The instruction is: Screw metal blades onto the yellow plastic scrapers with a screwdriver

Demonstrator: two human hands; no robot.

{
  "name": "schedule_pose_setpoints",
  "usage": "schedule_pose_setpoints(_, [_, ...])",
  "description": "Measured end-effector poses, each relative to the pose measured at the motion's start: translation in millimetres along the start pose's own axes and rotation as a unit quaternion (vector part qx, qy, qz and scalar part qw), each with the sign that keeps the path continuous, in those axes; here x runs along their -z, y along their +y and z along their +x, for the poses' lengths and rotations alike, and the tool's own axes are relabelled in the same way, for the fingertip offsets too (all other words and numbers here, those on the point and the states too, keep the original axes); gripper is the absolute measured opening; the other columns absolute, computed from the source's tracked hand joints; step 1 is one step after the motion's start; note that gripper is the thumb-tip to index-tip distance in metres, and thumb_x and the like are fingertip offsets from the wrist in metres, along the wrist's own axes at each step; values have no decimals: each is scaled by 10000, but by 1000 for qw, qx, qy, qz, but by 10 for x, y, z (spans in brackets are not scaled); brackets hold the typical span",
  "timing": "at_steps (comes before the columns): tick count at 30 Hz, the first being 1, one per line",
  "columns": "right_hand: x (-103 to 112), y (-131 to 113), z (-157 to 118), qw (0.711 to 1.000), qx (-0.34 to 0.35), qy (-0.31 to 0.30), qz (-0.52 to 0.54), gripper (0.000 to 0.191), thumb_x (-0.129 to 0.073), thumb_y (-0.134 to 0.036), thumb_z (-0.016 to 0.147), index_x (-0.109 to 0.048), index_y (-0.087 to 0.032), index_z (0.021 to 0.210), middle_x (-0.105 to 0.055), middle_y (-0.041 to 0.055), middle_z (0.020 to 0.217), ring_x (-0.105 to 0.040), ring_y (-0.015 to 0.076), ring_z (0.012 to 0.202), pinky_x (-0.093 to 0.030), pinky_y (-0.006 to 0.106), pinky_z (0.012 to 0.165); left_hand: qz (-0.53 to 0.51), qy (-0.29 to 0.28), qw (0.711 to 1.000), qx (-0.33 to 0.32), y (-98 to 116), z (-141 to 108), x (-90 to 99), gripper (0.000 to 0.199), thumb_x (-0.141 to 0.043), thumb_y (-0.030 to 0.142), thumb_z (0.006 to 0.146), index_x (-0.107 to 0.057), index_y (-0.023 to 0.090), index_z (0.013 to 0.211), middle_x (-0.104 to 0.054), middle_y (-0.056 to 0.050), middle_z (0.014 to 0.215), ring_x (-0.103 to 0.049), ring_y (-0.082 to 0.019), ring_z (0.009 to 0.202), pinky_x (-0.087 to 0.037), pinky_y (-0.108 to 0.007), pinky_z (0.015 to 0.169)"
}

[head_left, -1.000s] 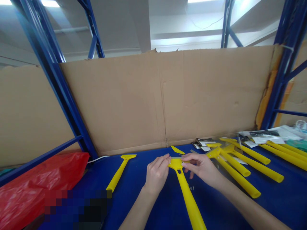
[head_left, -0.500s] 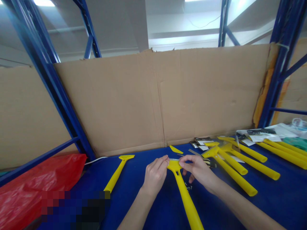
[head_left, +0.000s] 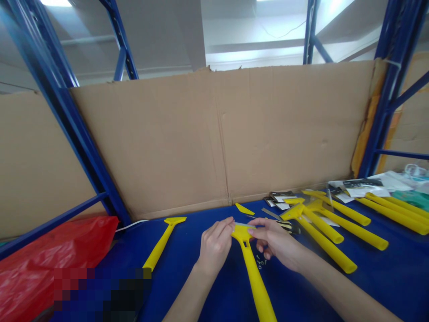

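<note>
A yellow scraper [head_left: 256,277] lies with its wide head away from me and its long handle towards me. A thin pale blade [head_left: 244,224] runs along the far edge of the head. My left hand [head_left: 216,243] pinches the head's left corner, fingers closed. At the right corner, my right hand [head_left: 273,239] has thumb and forefinger closed on the head and blade edge, its other fingers curled below. Several small screws [head_left: 260,261] lie beside the handle, under my right hand. Beyond the hands are a loose yellow head piece [head_left: 244,209] and a flat metal strip [head_left: 271,213].
More yellow scrapers [head_left: 330,228] lie at the right, with a black-and-yellow tool [head_left: 291,227] and small packets [head_left: 280,199] nearby. Another scraper [head_left: 161,246] lies left. A red plastic bag [head_left: 77,241] sits far left. A cardboard panel [head_left: 174,143] closes the back of the blue table.
My right hand has turned slightly, its thumb and forefinger moving a little inward over the head. More of the small screws shows below it. The whole view has shifted slightly.
</note>
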State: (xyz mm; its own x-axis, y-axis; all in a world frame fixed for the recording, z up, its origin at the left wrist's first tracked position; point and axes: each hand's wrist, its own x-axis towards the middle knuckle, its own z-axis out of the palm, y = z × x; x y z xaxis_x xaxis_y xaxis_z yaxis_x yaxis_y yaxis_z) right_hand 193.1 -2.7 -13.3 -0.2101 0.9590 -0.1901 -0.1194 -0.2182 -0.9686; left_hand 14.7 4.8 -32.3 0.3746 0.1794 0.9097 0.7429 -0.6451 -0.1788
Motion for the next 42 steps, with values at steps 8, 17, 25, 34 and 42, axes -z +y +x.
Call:
schedule_pose_setpoints(8, [15,-33,13,992,24,-49,111,108,-679,-126,633,-647,-141,736,-526,-52,462,-435,50,393,-361,160,370,60,-65,988,-129,133,149,95,192,-525,80,836,-662,128,962,-704,-89,1056,-605,-254,1037,-422,-514,1018])
schedule_pose_setpoints(17, [100,-169,-40,997,69,-18,11,312,-538,-333,761,-614,-177,1020,-614,-11,586,-501,99,408,-352,192,352,-90,-129,986,55,233,94,24,235,-518,92,827,-631,152,1025,-704,-94,965,-639,-213,885,-544,-315,741])
schedule_pose_setpoints(25, [458,-89,18,875,128,-106,-454,127,-632,-179,693,-698,-173,802,-544,-31,587,-479,94,509,-353,196,471,-380,-143,596,693,166,238,-63,60,-593,158,799,-568,116,832,-581,-40,702,-590,-153,602,-501,-239,464])
schedule_pose_setpoints(34, [412,-1,-19,856,138,-158,-473,133,-649,-84,624,-712,-198,595,-593,-26,533,-498,105,497,-338,202,468,-465,-189,466,728,127,152,-19,208,-623,-3,694,-527,113,837,-591,-42,777,-569,-122,605,-536,-255,508])
schedule_pose_setpoints(42, [283,122,136,950,161,-34,-265,115,-621,-264,737,-623,-199,642,-529,-44,476,-485,108,401,-396,224,405,-483,-201,501,690,217,198,-29,196,-599,2,658,-604,92,832,-622,-52,758,-580,-134,644,-535,-240,506])
